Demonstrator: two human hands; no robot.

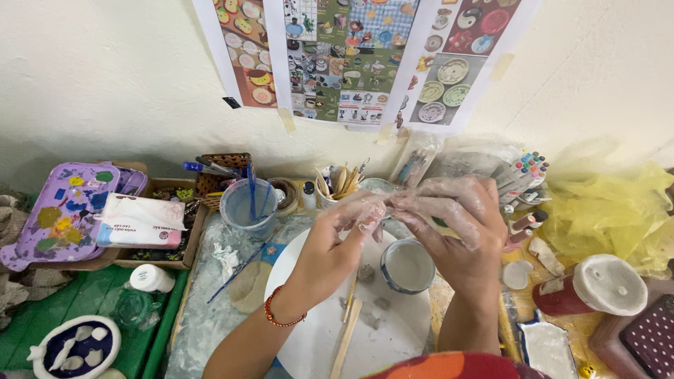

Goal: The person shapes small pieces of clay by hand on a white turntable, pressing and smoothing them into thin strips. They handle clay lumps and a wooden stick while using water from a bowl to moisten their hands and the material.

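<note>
A person at a crowded pottery bench is working a small piece of clay (pixel 384 203) in mid-air, above a white round turntable (pixel 316 330) and a small blue-rimmed cup of slip (pixel 408 265). The left hand (pixel 335 242), wearing a red bead bracelet (pixel 282 317), is reaching up from the lower left with its fingertips pressed together on the lump. The clay-smeared right hand (pixel 456 217) is coming in from the right, its fingers curling over and pinching the same piece. The lump is sitting squarely between the two sets of fingertips, neither hand nearer, with its long axis appearing to run left to right, though fingers are hiding most of it. Wooden modelling sticks (pixel 347 330) are lying on the turntable just below the hands.
</note>
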